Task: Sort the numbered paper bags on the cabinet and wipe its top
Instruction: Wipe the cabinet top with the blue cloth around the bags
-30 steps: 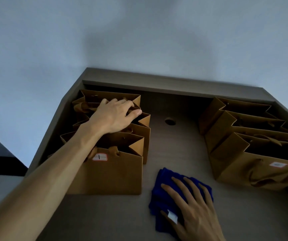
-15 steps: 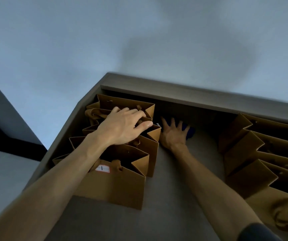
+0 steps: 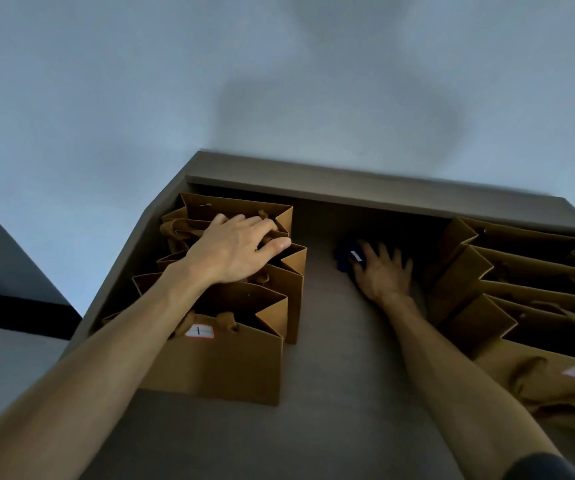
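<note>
Brown paper bags stand in two rows on the grey cabinet top (image 3: 341, 393). In the left row (image 3: 230, 362) the front bag carries a white label marked 1. My left hand (image 3: 236, 249) rests on the upper edges of the bags behind it, fingers spread over their rims. Along the right side stands the right row (image 3: 521, 282), its front bag (image 3: 556, 386) showing a white label. My right hand (image 3: 381, 273) presses flat on a dark blue cloth (image 3: 343, 259) far back between the rows; the hand covers most of the cloth.
A raised ledge (image 3: 365, 187) runs along the cabinet's back edge against the pale wall. The cabinet's left edge drops off beside the left bags. Bare top lies between the two rows, crossed by my right forearm.
My right hand has slid the blue cloth from the near front to the far back, then a little to the right. My left hand has stayed on the left bags.
</note>
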A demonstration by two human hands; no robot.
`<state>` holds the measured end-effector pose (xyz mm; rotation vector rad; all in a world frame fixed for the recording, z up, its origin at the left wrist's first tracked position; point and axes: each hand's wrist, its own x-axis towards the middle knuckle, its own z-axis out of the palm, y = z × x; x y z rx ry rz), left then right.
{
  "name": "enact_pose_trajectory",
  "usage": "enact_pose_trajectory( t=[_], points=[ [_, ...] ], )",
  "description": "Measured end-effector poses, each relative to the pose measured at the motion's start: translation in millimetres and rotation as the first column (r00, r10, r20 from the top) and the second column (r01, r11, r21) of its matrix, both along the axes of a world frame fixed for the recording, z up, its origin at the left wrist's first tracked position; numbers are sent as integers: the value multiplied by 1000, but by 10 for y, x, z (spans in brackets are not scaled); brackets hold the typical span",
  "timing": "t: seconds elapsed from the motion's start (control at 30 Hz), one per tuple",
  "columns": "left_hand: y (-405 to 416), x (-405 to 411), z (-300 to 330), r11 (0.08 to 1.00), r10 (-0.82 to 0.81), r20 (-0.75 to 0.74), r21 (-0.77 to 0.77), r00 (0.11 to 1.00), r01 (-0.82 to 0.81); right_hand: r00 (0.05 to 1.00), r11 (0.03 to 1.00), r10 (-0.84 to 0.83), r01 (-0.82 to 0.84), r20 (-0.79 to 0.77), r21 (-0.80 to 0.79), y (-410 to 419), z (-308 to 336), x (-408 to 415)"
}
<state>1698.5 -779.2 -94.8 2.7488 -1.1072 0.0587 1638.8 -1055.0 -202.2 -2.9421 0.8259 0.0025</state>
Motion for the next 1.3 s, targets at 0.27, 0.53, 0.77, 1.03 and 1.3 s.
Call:
enact_pose_trajectory(
  t=[0.27,0.53,0.77,1.03,1.3],
  points=[
    [-16,74,-47,1000,-11,15,-10,1000,11,991,992,129,-130,39,7,568,-115,-881],
    [-21,71,-61,999,-27,27,-17,999,28,957,958,288,-287,27,-24,1105,-235,-2242],
    [9,34,-52,999,-39,24,-27,999,39,991,991,131,-131,-2,27,640,-120,-1088],
    [9,37,-42,998,-42,18,-44,999,43,999,1000,30,-30,38,8,637,-68,-655],
    [2,41,-47,997,-48,16,-53,999,49,962,968,252,-252,107,-14,1353,-165,-2076]
  ],
)
